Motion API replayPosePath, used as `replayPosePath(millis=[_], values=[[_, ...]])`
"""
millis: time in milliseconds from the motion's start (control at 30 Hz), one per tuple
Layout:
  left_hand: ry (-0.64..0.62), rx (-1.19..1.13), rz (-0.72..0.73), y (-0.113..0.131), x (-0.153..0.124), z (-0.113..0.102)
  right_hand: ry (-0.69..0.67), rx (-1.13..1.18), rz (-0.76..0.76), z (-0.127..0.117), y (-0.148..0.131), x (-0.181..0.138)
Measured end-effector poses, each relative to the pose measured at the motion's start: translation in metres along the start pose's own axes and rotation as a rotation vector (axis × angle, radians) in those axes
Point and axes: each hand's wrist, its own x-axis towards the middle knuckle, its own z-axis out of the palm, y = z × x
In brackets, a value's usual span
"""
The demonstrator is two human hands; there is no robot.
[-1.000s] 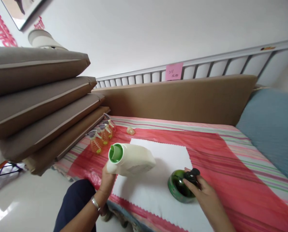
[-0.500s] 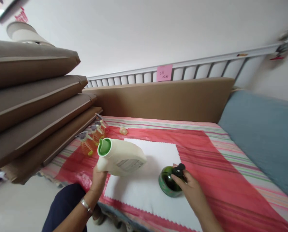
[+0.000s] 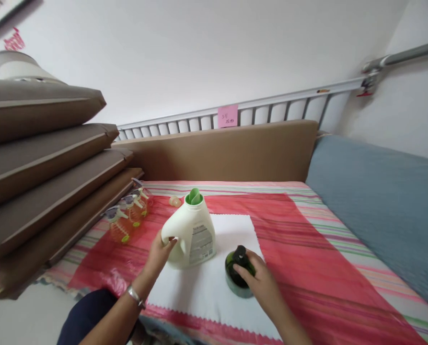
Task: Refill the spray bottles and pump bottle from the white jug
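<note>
My left hand is closed round the handle of a cream-coloured detergent jug. The jug is upright, with a green spout in its uncapped mouth and a grey printed label facing me. Its base is at the white cloth; I cannot tell whether it touches. To its right, a round dark green bottle with a black top stands on the same cloth. My right hand grips it at the top, thumb and fingers round the black part. The far side of the bottle is hidden by that hand.
Several clear spray bottles with orange liquid line the left side, near a small cream cap. Stacked brown cushions rise at far left. A long brown cushion stands along the back, and a blue cushion at right.
The jug has swung from tilted leftward to upright and come lower, my left hand still on its handle. My right hand keeps its grip on the green bottle. The view has shifted a little.
</note>
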Motion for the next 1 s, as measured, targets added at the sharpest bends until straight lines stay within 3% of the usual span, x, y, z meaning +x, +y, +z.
replayPosePath(millis=[267, 833, 933, 1000], values=[[0.014, 0.005, -0.040, -0.005, 0.004, -0.001, -0.001, -0.042, 0.026, 0.009, 0.013, 0.003], [-0.090, -0.009, -0.045, -0.008, 0.027, -0.006, 0.030, 0.069, 0.006, 0.017, 0.018, -0.016], [-0.015, 0.103, 0.060, -0.004, 0.011, -0.010, 0.043, 0.071, -0.008, 0.018, 0.015, -0.016], [0.081, 0.225, 0.238, 0.006, -0.008, -0.010, 0.044, 0.080, -0.009, 0.018, 0.010, -0.017]])
